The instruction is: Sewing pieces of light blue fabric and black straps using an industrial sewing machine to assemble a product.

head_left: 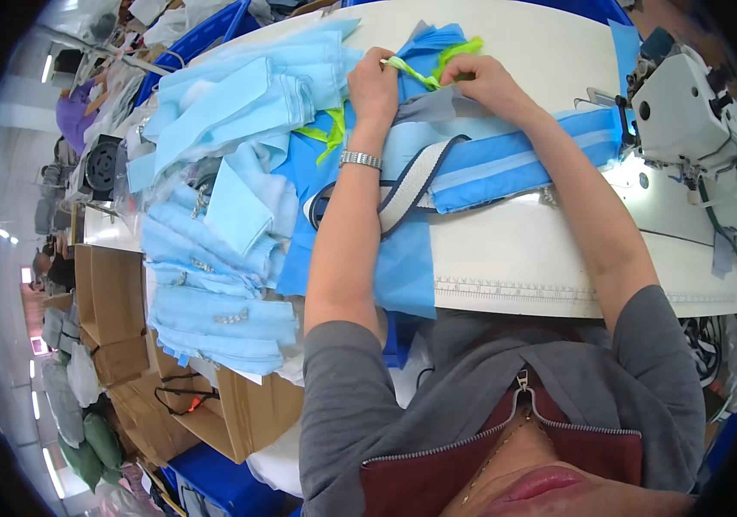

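- Lime-green strip [418, 73], thin and crumpled, runs between my two hands, with a looser bunch just beyond my right fingers.
- My left hand [374, 90] is closed, gripping the strip's near end between thumb and fingers.
- My right hand [487, 84] is curled, fingertips drawn in at the other end; they are too small in view for me to tell whether they pinch it.
- To work it well, I'd keep the left grip firm, smooth out twists with the right, and pull gently, as such thin stuff could stretch or tear.
- Bright blue fabric [429, 43] lies just beyond and between my hands; I'd keep its folds out of my fingers.
- Under my right forearm lies a striped blue band [515, 168]; a white strap with dark edges [412, 185] curves beneath my left.
- Light-blue pieces [239, 103] are heaped left of my left hand, and the sewing machine [687, 103] stands well right of my right.
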### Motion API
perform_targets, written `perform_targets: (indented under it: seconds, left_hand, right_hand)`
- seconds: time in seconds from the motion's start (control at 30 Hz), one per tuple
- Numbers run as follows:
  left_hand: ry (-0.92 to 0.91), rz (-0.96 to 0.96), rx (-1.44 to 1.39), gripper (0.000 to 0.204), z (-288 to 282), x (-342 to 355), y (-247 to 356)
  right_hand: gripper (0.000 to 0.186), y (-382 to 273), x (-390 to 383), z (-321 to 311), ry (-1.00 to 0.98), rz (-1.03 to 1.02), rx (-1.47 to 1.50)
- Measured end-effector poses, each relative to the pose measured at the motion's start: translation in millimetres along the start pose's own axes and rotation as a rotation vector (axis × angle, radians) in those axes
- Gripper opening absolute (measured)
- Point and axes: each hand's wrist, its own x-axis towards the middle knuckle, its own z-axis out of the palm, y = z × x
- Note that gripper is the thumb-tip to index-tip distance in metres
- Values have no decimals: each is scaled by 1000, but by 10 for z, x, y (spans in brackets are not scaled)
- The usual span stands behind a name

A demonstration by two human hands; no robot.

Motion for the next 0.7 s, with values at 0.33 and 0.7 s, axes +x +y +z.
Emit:
perform_targets:
  seconds: [0.33, 0.7]
  left_hand:
    - [110, 34, 73, 14, 95, -3, -41]
    - [97, 28, 72, 12, 32, -1, -30]
  right_hand:
    - [10, 96, 15, -38, -11, -117, 212]
    - [16, -175, -106, -400, -230, -77, -269]
